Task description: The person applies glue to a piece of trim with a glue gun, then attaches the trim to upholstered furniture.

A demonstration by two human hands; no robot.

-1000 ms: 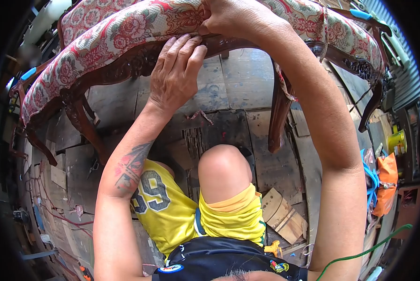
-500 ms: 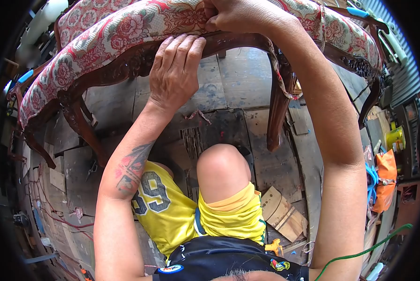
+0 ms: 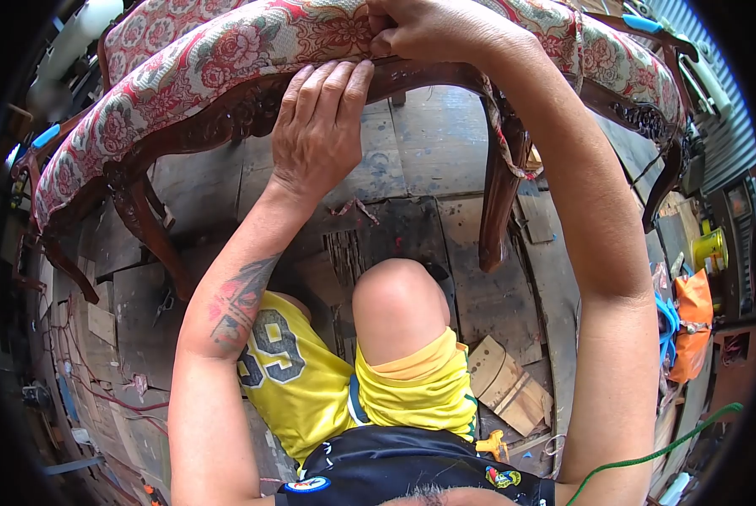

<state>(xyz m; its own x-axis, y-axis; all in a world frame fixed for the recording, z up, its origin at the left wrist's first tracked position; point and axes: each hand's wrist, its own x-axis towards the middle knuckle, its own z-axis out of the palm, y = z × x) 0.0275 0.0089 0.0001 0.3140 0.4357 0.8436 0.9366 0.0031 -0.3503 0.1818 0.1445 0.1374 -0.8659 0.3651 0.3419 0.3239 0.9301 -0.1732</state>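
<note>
A long seat with floral fabric (image 3: 226, 55) and a carved dark wood frame (image 3: 412, 74) spans the top of the view. My left hand (image 3: 323, 122) lies on the frame's front rail, its fingers side by side and bent over the edge where fabric meets wood; the fingertips touch the rail. Just right of it, my right hand (image 3: 412, 29) is closed in a pinch at the fabric's lower edge. What it pinches is too small to make out. A strip of patterned cord (image 3: 504, 148) hangs from the seat beside a front leg (image 3: 500, 211).
Wooden boards (image 3: 445, 152) make up the floor. A scrap of cord (image 3: 354, 211) lies below the seat. Cut wood pieces (image 3: 510, 386) and an orange-yellow tool (image 3: 494, 444) are near my knee. At right are an orange bag (image 3: 692, 325), a yellow can (image 3: 711, 250) and green cord (image 3: 656, 454).
My left hand has shifted very slightly to the right along the rail. My right hand stays pinched at nearly the same spot on the fabric edge.
</note>
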